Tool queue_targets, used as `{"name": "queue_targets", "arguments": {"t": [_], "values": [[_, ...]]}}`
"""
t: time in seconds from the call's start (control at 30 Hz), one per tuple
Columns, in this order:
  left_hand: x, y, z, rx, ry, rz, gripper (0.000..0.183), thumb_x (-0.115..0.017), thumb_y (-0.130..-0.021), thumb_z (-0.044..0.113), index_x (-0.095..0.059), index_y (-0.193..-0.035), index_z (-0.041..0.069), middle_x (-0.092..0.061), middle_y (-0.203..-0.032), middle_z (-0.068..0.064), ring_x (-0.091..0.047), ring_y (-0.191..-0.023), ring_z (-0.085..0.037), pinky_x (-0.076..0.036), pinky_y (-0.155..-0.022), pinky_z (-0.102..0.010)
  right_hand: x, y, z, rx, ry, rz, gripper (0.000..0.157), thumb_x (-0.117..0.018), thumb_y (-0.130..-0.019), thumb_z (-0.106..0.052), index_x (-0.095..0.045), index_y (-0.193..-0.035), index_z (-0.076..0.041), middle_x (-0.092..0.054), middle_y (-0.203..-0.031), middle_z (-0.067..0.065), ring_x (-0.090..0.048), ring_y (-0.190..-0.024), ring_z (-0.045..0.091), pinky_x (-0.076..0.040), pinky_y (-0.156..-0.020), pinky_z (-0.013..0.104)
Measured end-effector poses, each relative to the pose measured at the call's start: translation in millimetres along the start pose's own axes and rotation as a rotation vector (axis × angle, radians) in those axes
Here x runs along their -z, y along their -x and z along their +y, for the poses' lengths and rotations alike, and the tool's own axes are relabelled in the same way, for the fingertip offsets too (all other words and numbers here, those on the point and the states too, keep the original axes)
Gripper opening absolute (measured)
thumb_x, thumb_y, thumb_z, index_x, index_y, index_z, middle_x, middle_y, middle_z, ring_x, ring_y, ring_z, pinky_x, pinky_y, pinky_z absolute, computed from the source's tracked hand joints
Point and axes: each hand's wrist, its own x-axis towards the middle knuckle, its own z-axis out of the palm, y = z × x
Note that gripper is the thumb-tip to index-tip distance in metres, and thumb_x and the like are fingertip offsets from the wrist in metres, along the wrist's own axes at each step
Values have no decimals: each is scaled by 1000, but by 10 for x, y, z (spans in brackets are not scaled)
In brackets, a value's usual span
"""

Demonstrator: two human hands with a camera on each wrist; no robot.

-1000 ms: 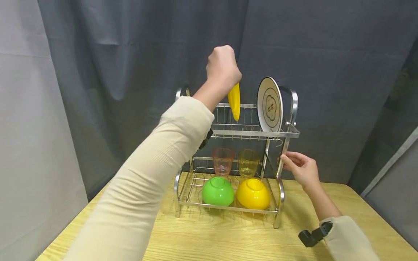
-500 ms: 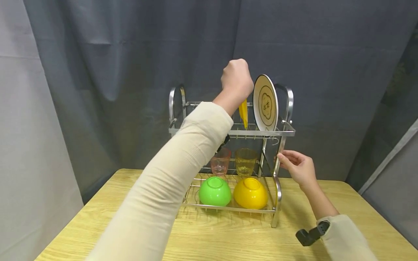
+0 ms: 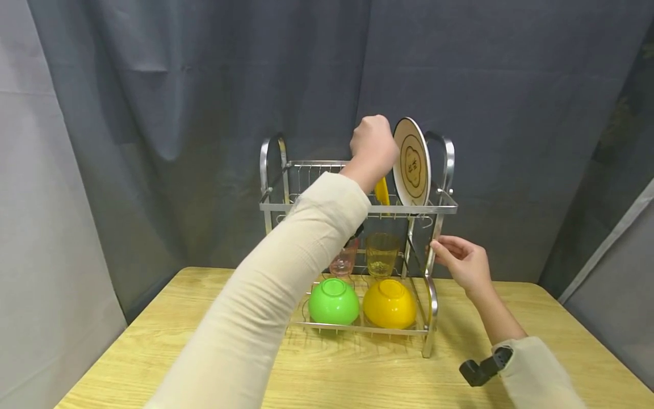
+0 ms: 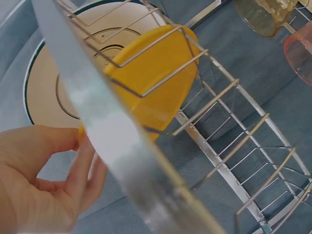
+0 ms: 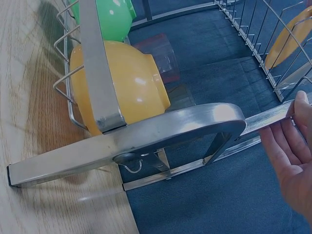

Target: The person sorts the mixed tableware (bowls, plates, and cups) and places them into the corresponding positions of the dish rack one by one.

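Note:
A two-tier metal dish rack [image 3: 327,208] stands on the wooden table. My left hand [image 3: 374,145] is over its upper tier, pinching the edge of a yellow plate [image 4: 156,73] between thumb and fingers. In the left wrist view this plate stands on edge among the wires, its lower part down between them. Just right of it, a white patterned plate [image 3: 411,162] with a dark rim stands upright in the tier. My right hand [image 3: 466,264] grips the rack's right post [image 5: 270,119] between thumb and fingers, below the upper tier.
On the lower tier, a green bowl [image 3: 334,302] and a yellow bowl [image 3: 390,305] lie upside down in front. Behind them are a pink cup [image 3: 343,260] and a yellowish clear cup [image 3: 382,254]. A grey curtain [image 3: 219,113] hangs behind the table [image 3: 204,341].
My left hand has come down and slightly right with the yellow plate, bringing it into the upper tier beside the white plate. The right hand keeps its hold on the post.

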Motion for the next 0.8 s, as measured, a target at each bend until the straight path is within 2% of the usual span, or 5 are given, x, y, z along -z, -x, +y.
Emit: {"name": "queue_targets", "arguments": {"t": [0.17, 0.37, 0.53, 0.67, 0.8], "values": [[-15, -10, -32, 38, 17, -23, 28, -62, -88, 20, -65, -115, 13, -67, -111, -1, -69, -84, -14, -58, -62, -22, -17, -3, 4, 0, -6, -3, 14, -67, -90, -18, -65, -102, -11, -67, -79, -30, -68, -72, -8, -58, -66, 12], [19, -22, -119, 62, 34, -46, 28, -61, -88, 20, -65, -115, 11, -67, -113, -3, -68, -88, -16, -58, -64, -24, -34, -19, 22, -3, 11, 5, 40, -67, -90, -16, -59, -116, 13, -65, -77, -31, -67, -71, -9, -58, -66, 13], [40, -15, -210, 89, 10, -83, 25, -58, -90, 18, -65, -112, 10, -67, -108, -5, -68, -81, -16, -57, -59, -21, -32, -14, 47, -7, 12, 7, 46, -66, -91, -15, -54, -120, 18, -65, -77, -32, -67, -71, -9, -59, -66, 14], [60, -18, -273, 118, 36, -135, 23, -58, -91, 17, -64, -111, 7, -66, -105, -7, -69, -73, -19, -56, -50, -21, -17, -6, 48, 3, 1, 14, 27, -67, -90, -16, -65, -110, 3, -66, -77, -30, -68, -70, -8, -58, -65, 13], [72, -29, -322, 153, 61, -167, 24, -59, -92, 16, -63, -112, 5, -65, -103, -9, -70, -67, -20, -56, -46, -20, -6, -4, 42, 15, -27, 13, 11, -68, -89, -15, -66, -99, -12, -69, -77, -28, -69, -70, -6, -58, -64, 13]]}}
